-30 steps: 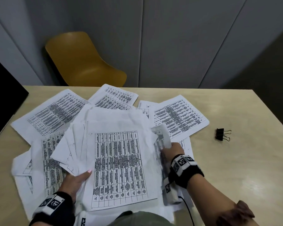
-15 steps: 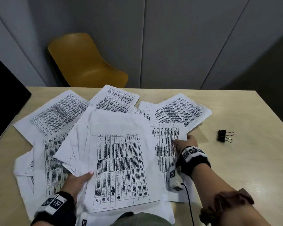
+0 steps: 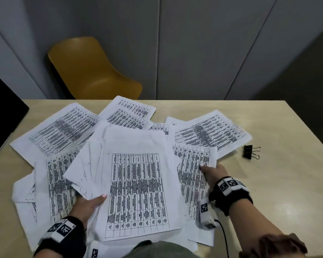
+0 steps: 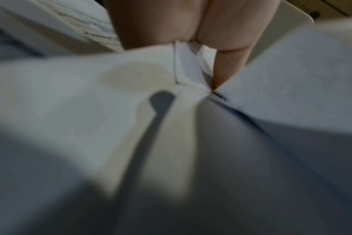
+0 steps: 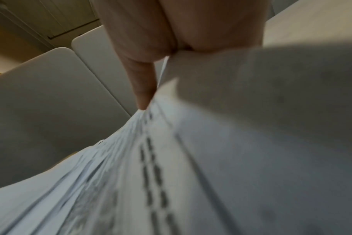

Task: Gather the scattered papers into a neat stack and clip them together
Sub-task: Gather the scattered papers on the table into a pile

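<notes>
Printed sheets with tables lie scattered over the light wooden table (image 3: pixel 287 183). My left hand (image 3: pixel 90 203) grips a fanned bundle of papers (image 3: pixel 138 183) at its lower left, thumb on top; the left wrist view shows fingers (image 4: pixel 229 63) pinching the bundle's sheets (image 4: pixel 187 70). My right hand (image 3: pixel 213 171) pinches the right edge of one printed sheet (image 3: pixel 192 174) beside the bundle, thumb on top. In the right wrist view that sheet (image 5: pixel 211 159) bends up under my fingers (image 5: pixel 145 82). A black binder clip (image 3: pixel 249 152) lies alone to the right of the papers.
A mustard-yellow chair (image 3: pixel 93 71) stands behind the table's far edge against grey wall panels. A black panel (image 3: pixel 2 108) borders the table's left side. More loose sheets (image 3: pixel 60 129) spread across the far left and far right (image 3: pixel 213 133) of the table.
My right hand has moved right and away from me, from the bundle's edge to the right edge of a sheet lying beside it. The left hand keeps holding the bundle.
</notes>
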